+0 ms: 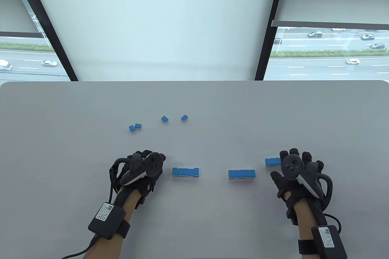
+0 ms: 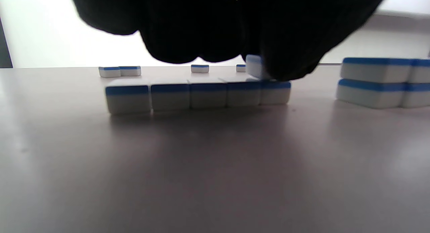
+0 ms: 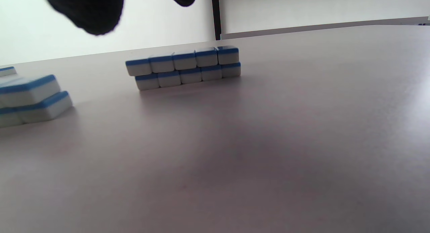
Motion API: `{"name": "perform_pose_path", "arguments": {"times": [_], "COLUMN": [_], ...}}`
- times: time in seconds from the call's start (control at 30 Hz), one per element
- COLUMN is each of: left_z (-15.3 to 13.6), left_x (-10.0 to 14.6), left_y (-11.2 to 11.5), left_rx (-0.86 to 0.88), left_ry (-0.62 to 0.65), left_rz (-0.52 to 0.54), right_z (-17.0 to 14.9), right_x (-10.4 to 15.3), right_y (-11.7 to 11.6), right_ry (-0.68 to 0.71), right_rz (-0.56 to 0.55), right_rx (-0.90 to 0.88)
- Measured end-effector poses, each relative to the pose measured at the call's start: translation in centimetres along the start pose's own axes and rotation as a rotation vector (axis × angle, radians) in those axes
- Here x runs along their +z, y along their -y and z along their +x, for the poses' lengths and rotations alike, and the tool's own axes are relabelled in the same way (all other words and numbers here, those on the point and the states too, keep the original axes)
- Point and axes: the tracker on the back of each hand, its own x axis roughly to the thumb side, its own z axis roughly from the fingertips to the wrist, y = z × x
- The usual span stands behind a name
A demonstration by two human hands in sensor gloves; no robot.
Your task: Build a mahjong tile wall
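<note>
Blue-backed tile [image 2: 254,65] pinched in my left grip [image 1: 142,166] goes onto the row [image 2: 198,95]; four spares [image 1: 164,118] wait at twelve o'clock. Right grip [image 1: 296,168] relaxed, empty.

Four loose tiles [image 1: 164,118], three tile walls [image 1: 185,172]

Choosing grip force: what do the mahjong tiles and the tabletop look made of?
Mahjong tiles: likely hard moulded plastic, a blue layer over a white one, smooth, with rounded edges. Tabletop: smooth grey surface, perhaps laminate, with a satin sheen that faintly mirrors window light.
</note>
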Motion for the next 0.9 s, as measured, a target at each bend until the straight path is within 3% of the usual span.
{"name": "perform_pose_path", "arguments": {"times": [0.4, 0.6, 0.7, 0.77, 0.9], "left_z": [-0.4, -2.3, -4.5, -5.7, -8.0], "left_x": [0.3, 0.6, -0.8, -2.2, -5.9], "left_y": [-0.4, -3.7, -6.2, -7.1, -7.2], "left_rx": [0.035, 0.069, 0.095, 0.068, 0.018], "left_ry": [-0.007, -0.038, -0.075, -0.105, -0.187], "left_rz": [-0.046, 0.028, 0.105, 0.100, 0.043], "right_z": [0.0, -0.2, -0.3, -0.3, -0.4], "right_x": [0.0, 0.1, 0.1, 0.1, 0.1], "right_y": [0.0, 0.3, 0.4, 0.4, 0.4], "right_ry": [0.000, 0.002, 0.001, 0.000, 0.000], "right_rz": [-0.001, -0.013, -0.014, -0.013, -0.017], "right_rx": [0.001, -0.018, -0.020, -0.018, -0.018]}}
